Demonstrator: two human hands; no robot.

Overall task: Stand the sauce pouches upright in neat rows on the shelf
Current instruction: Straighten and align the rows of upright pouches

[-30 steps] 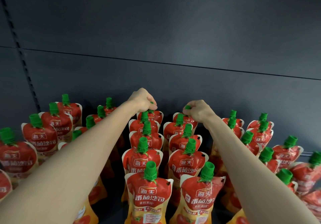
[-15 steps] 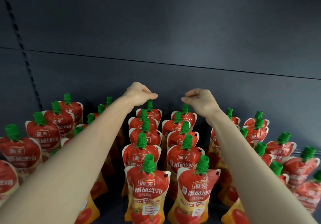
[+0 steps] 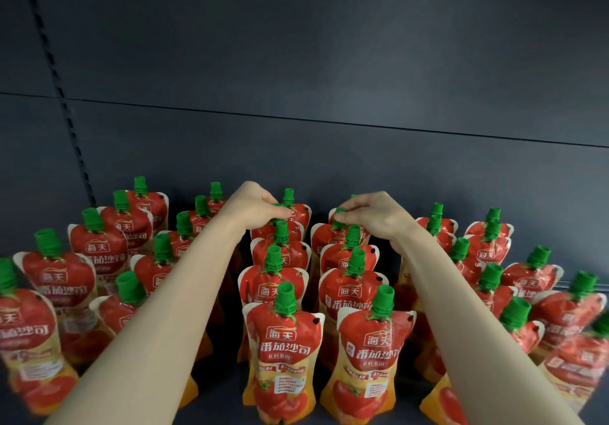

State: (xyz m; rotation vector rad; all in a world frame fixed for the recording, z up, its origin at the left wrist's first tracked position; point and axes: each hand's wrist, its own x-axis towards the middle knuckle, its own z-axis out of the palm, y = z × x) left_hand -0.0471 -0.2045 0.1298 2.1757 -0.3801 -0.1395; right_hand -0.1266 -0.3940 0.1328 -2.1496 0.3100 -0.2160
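One dark grey back panel fills the upper half of the view, with a slotted strip running down its left side. Below it, the dark shelf carries dozens of sauce pouches. They are red with tomato pictures, white Chinese lettering and green screw caps. They stand upright in rows running from the front edge back to the panel. The pouches at the far left and far right edges look blurred. Two bare forearms reach in from the bottom corners, one on each side of the two middle rows. The left hand is near the back of the left middle row, knuckles up. Its curled fingers and thumb pinch a green cap on the pouch just in front of the rearmost one. The right hand is level with it over the right middle row. Its fingertips and thumb are closed on a second green cap on a pouch near the back panel.
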